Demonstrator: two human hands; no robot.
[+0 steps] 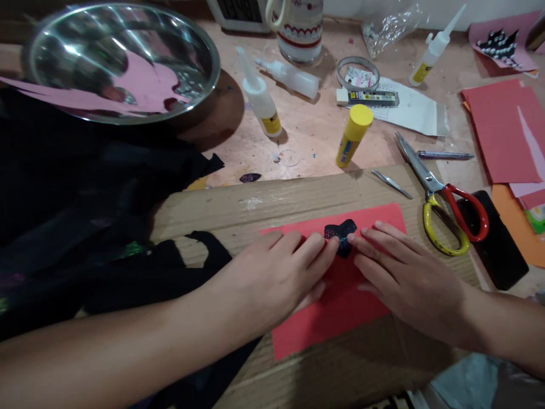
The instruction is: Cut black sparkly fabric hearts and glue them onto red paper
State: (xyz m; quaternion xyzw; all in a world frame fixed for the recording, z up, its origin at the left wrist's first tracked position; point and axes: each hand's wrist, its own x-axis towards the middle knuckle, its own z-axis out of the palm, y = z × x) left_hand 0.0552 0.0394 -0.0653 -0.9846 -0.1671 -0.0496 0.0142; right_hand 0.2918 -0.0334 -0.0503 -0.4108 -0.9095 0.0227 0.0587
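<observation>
Cluttered surface (306,125), with cardboard (238,199) laid over part of it. Red paper (306,329) is set on that, and a small black glittery piece (343,229) on top is being touched by both the left hand (283,272) and right hand (411,275); fingers loosely stretched, nothing gripped. Honestly, if pressure's applied unevenly, the piece could get skewed or creased.

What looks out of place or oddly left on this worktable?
One glue bottle lies on its side, while the similar bottle beside it stands upright. The pink paper cutout also looks askew: its long end pokes out past the left rim of the metal bowl.
</observation>
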